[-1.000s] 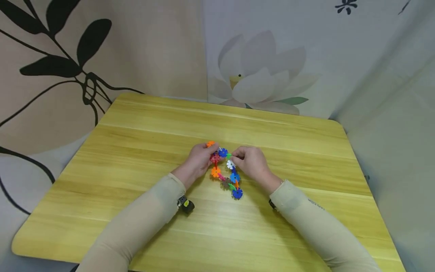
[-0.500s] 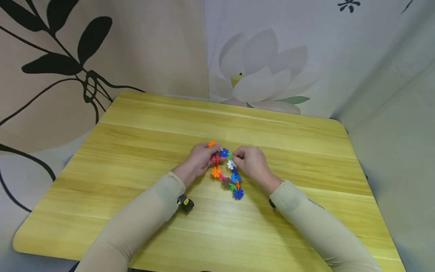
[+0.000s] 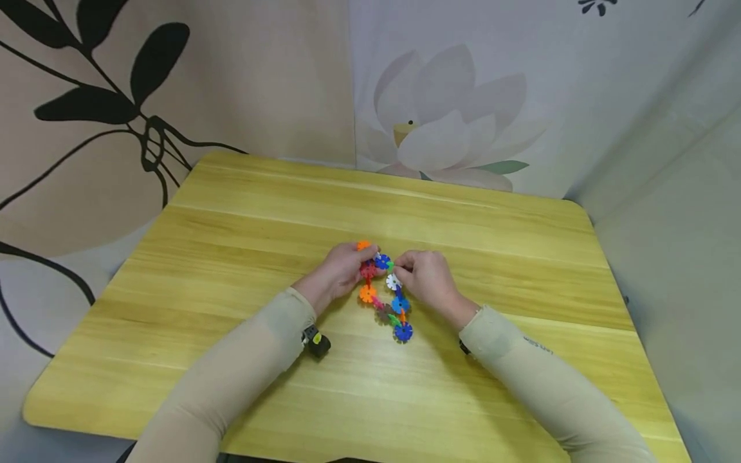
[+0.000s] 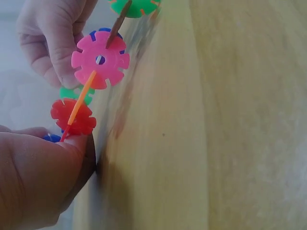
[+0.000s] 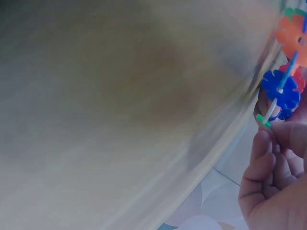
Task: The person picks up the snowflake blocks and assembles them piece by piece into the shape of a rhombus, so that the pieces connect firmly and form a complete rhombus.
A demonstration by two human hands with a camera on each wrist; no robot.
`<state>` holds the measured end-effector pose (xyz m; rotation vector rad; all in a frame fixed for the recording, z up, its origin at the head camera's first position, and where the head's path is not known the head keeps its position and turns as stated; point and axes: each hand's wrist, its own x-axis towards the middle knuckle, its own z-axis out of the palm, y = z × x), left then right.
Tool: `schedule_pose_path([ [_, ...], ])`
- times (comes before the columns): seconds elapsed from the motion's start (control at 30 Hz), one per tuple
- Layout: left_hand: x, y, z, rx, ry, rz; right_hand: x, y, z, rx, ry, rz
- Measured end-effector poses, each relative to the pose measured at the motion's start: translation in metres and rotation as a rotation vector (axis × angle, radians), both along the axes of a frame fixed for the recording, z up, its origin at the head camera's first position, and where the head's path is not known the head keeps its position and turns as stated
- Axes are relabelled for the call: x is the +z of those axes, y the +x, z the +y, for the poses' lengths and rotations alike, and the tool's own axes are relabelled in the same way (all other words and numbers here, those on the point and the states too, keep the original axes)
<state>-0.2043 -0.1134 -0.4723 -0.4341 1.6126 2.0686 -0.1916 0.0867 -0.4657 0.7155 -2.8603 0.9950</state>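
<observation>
A loop of slotted plastic snowflake discs, linked edge to edge, hangs between the two hands over the table. It includes an orange disc [image 3: 367, 294], a white disc [image 3: 393, 281] and a dark blue disc [image 3: 403, 332] at its near end. My left hand [image 3: 341, 267] grips the loop's upper left part, thumb on top, beside a red disc [image 3: 368, 270]. With thumb and forefinger, my right hand [image 3: 429, 276] pinches a small green disc [image 5: 263, 120] next to a blue disc [image 3: 382, 261]. In the left wrist view a pink disc [image 4: 108, 62] faces the camera.
The wooden table [image 3: 260, 212] extends around both hands. Behind it hangs a cloth with a printed lotus [image 3: 440, 128], and dark printed leaves [image 3: 159, 64] show at the left. A small black camera [image 3: 317, 344] sits on the left wrist.
The background has slid slightly upward in the head view. Both hands keep their grips, and the loop of discs looks almost the same.
</observation>
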Motion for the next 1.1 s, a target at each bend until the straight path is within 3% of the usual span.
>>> schedule_pose_path([
  [0.1,0.001,-0.001,-0.001,-0.003,-0.031,0.008,0.002,-0.003,0.000,-0.007,0.002,-0.090],
  [0.27,0.004,-0.002,-0.002,0.005,-0.056,0.021,0.008,-0.007,0.005,-0.050,0.010,-0.365],
  [0.43,0.003,-0.004,-0.003,0.035,-0.031,0.016,0.011,-0.008,0.008,-0.007,-0.004,-0.550],
  [0.57,0.001,-0.005,-0.004,0.041,-0.033,0.032,0.008,-0.008,0.008,0.000,-0.041,-0.592],
  [1.1,-0.004,-0.004,-0.006,-0.009,-0.133,0.073,0.003,-0.005,0.007,-0.008,-0.068,-0.583],
])
